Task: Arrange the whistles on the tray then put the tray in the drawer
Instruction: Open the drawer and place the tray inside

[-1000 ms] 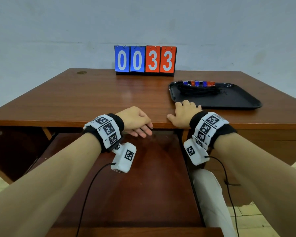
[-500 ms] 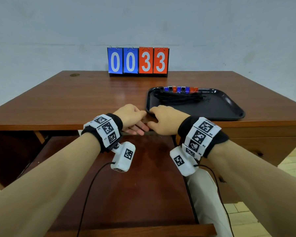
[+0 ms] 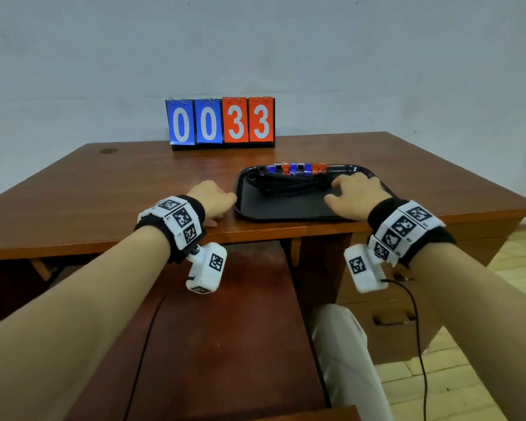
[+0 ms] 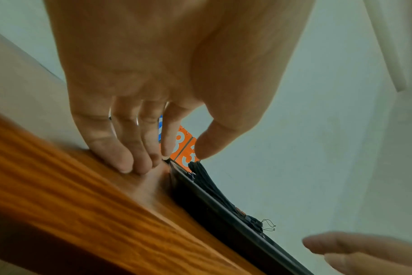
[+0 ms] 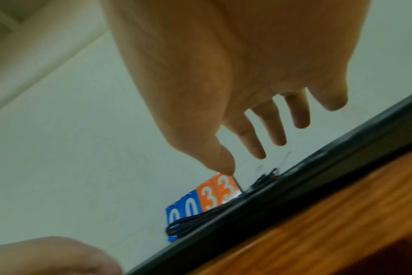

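Observation:
A black tray (image 3: 286,208) lies near the table's front edge, right of centre. Several blue, orange and black whistles (image 3: 295,168) stand in a row along its far rim, and their black cords (image 3: 289,182) are bunched in front of them. My left hand (image 3: 214,199) rests on the table against the tray's left edge; in the left wrist view my left hand (image 4: 165,160) has straight fingers whose tips touch the wood beside the tray rim (image 4: 214,202). My right hand (image 3: 354,189) hovers over the tray's right part; the right wrist view shows my right hand (image 5: 242,161) spread and holding nothing.
A wide wooden drawer (image 3: 225,329) stands pulled out below the tabletop, between my forearms. A 0033 scoreboard (image 3: 220,123) stands at the table's back edge. Side drawers with a handle (image 3: 392,319) are at lower right, and my leg (image 3: 343,354) is beside them.
Both hands left the table's front edge. The left went to the tray's left edge, the right swung out over the tray's right side. My head turned.

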{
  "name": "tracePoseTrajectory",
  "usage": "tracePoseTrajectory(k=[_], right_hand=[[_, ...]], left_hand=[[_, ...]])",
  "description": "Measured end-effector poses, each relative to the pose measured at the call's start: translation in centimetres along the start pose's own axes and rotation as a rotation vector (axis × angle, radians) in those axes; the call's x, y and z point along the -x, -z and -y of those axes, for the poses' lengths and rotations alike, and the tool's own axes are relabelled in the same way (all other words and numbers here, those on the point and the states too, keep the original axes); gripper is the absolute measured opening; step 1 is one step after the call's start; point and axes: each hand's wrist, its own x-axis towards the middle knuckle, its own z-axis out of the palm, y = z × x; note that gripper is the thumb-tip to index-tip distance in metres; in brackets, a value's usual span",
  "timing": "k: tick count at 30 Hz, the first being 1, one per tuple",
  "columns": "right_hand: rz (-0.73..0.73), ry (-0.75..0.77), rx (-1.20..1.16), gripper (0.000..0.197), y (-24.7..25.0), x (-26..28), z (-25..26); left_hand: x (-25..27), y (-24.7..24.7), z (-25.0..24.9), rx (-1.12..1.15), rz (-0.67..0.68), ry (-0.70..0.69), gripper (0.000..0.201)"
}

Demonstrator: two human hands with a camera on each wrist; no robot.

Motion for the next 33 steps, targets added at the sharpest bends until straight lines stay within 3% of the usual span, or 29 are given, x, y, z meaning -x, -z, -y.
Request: tracePoseTrajectory(k=[8,15,23,33], right_hand=[[-0.002,-0.265,-0.029,0.071,-2.0,-0.9,-5.0],[-0.018,-0.351,-0.152,0.074,-2.5,-1.9,-5.7],[-0.07,-0.366,-0.154,0.073,-3.1,-1.8,-5.5],[-0.095,-0.435,-0.154,0.07,-3.1,-0.8,-2.5]], left_hand=[[-1.7,-1.5,-0.9,-0.223,0.017,-0.024,0.038],[-2.3,-2.3,-0.8,-0.283,0.03,-0.019,0.036],[-2.8,-3.3,0.4,-0.249,-0.078,-0.047,0.025],[-1.5,0.6,2.2,-0.348,-0.025,0.049,0.015]])
